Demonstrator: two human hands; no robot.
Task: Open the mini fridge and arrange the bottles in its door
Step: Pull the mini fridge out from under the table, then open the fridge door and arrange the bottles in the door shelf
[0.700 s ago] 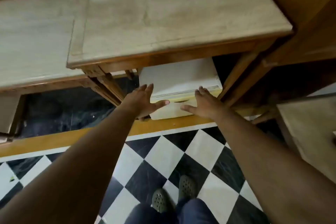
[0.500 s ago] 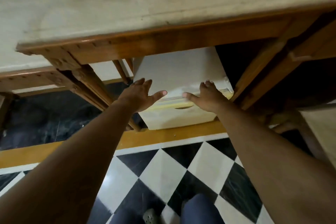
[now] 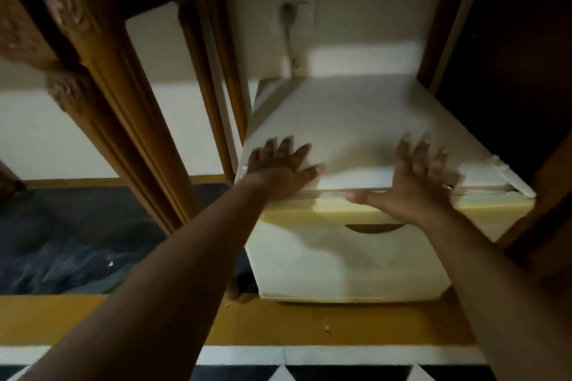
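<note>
A white mini fridge [image 3: 349,120] stands under a wooden table, its door [image 3: 340,263] shut and facing me, with a dark curved handle recess [image 3: 374,228] near the door's top. My left hand [image 3: 283,168] lies flat with fingers spread on the fridge top at its front left corner. My right hand [image 3: 414,185] rests spread over the front right edge of the top, thumb pointing left along the door seam. Neither hand holds anything. No bottles are in view.
Carved wooden table legs [image 3: 102,96] rise just left of the fridge, and a wooden post [image 3: 445,9] stands at its right. A wall socket with a plugged cable [image 3: 292,9] sits behind it. A yellow floor border [image 3: 278,322] and black-and-white tiles [image 3: 309,371] lie below.
My view has dropped below the tabletop and come much closer to the fridge. Both hands have slid further onto the fridge top, fingers spread wider.
</note>
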